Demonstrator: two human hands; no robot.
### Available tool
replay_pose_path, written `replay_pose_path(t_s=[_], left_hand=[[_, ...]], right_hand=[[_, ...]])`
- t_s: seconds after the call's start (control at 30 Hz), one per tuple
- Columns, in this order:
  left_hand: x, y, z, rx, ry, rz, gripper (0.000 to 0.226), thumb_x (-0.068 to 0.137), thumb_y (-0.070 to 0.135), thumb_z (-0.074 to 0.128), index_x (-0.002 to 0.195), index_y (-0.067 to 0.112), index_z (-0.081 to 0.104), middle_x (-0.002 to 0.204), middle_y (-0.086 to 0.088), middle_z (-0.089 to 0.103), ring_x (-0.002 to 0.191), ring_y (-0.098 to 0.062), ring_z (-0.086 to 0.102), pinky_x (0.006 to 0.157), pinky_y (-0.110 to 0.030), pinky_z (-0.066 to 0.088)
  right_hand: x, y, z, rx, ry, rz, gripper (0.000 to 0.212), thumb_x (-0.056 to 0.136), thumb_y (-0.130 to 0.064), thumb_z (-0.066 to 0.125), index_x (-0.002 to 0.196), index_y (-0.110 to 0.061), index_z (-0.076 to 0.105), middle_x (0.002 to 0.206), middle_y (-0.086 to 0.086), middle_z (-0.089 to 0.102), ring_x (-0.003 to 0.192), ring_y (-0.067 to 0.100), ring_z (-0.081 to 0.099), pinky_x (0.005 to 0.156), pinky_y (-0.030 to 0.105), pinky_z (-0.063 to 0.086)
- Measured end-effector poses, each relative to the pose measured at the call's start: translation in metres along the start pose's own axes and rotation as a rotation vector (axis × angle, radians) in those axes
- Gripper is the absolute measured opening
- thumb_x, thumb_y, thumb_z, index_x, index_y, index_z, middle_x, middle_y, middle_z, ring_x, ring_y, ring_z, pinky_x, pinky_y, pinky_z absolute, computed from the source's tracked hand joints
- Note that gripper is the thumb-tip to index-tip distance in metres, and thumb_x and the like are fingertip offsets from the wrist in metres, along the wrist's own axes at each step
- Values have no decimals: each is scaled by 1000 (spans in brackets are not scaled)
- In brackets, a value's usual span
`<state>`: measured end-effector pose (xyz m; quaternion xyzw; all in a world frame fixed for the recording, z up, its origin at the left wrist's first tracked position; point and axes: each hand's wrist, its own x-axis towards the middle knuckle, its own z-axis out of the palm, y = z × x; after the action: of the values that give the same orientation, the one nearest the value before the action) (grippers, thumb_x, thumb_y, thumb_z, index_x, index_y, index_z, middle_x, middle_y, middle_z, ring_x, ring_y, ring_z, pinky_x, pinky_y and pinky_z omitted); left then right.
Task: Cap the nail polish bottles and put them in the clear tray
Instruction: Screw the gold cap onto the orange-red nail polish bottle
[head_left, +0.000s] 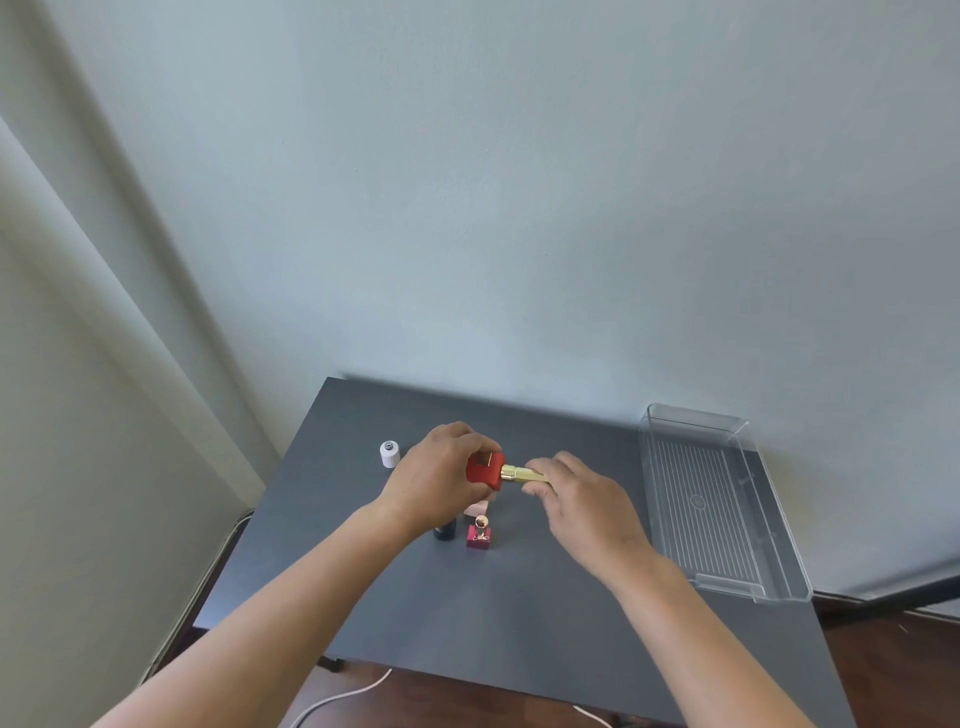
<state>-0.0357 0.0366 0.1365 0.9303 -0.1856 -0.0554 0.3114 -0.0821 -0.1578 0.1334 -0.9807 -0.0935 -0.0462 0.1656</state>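
Tabletop (519, 608), clear tray (717, 525) at three o'clock, its ribbed floor bare.
Left hand (436, 480) grips the red bottle (483, 472) at centre; right hand (584, 506) pinches its gold cap (522, 474); pink bottle (478, 538) at six o'clock, white bottle (389, 453) at ten.

Red bottle (484, 472), gold cap (522, 474); magenta bottle (478, 537); white bottle (389, 453); clear ribbed tray (722, 499); dark grey table (519, 613)

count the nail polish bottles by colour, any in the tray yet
red bottle with gold cap: 1
white bottle: 1
black bottle: 1
magenta bottle: 1
pale pink item, mostly hidden, likely a bottle: 1
total: 5, none in the clear tray
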Motion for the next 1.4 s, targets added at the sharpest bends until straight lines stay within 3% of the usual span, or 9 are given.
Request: replay_pose_path(t_s=[0.17, 0.53, 0.7, 0.83, 1.03, 1.17, 1.23, 1.33, 1.4], left_hand=[[-3, 3, 2, 16, 60, 36, 31, 79, 29, 75, 109, 30, 67, 104, 11, 56, 102, -9, 52, 79, -34, 52], [-9, 5, 15, 115, 182, 97, 27, 80, 28, 73, 106, 23, 67, 99, 7, 56, 95, -12, 54, 66, -37, 53], [-7, 3, 18, 164, 160, 100, 29, 83, 34, 69, 110, 26, 64, 100, 7, 56, 96, -13, 56, 66, -37, 54], [-4, -1, 15, 205, 111, 111, 37, 85, 40, 64, 121, 34, 59, 104, 7, 57, 97, -12, 58, 67, -33, 54], [-2, -15, 17, 124, 59, 5, 30, 79, 44, 66, 109, 41, 60, 95, 16, 62, 96, -8, 56, 73, -33, 52], [1, -30, 18, -56, 46, -125, 29, 77, 40, 70, 105, 40, 61, 90, 20, 64, 95, -4, 53, 77, -30, 50], [2, -39, 18, -148, 42, -196, 31, 76, 35, 72, 106, 36, 62, 91, 18, 65, 93, -4, 58, 80, -27, 49], [4, -54, 16, -204, 54, -278, 26, 78, 28, 72, 99, 36, 60, 86, 19, 65, 89, -6, 62, 78, -24, 51], [5, -62, 16, -208, 57, -309, 22, 77, 27, 73, 93, 34, 60, 84, 17, 66, 86, -4, 63, 72, -20, 51]], right_hand=[[3, 1, 0, 55, -24, 29, 21, 100, -31, 48, 111, -20, 63, 89, -6, 54, 66, 18, 48, 58, 30, 40], [7, 5, -1, 191, -53, 111, 16, 99, -26, 51, 100, -23, 67, 73, -12, 47, 67, 12, 46, 55, 17, 30], [7, 5, 0, 219, -56, 130, 15, 99, -27, 52, 100, -25, 67, 74, -13, 49, 68, 10, 48, 56, 17, 31], [10, 5, 0, 387, -61, 188, 13, 95, -29, 59, 105, -30, 68, 84, -13, 57, 73, 3, 53, 60, 13, 36], [11, 17, -5, 629, -60, 329, 22, 90, -35, 65, 112, -39, 66, 86, -15, 65, 69, 0, 58, 44, 9, 47], [8, 34, 3, 639, 60, 432, 15, 91, -25, 60, 87, -36, 69, 86, -11, 66, 67, 13, 65, 38, 23, 50], [5, 45, 10, 563, 126, 467, 20, 92, -21, 58, 79, -34, 66, 90, -10, 66, 58, 8, 64, 42, 10, 43], [-2, 61, 24, 437, 156, 527, 7, 92, -24, 60, 92, -28, 66, 88, -7, 64, 59, -7, 59, 58, 12, 39], [-8, 70, 36, 396, 140, 587, 24, 90, -28, 63, 113, -20, 62, 83, -10, 56, 76, -4, 56, 63, 21, 38]])
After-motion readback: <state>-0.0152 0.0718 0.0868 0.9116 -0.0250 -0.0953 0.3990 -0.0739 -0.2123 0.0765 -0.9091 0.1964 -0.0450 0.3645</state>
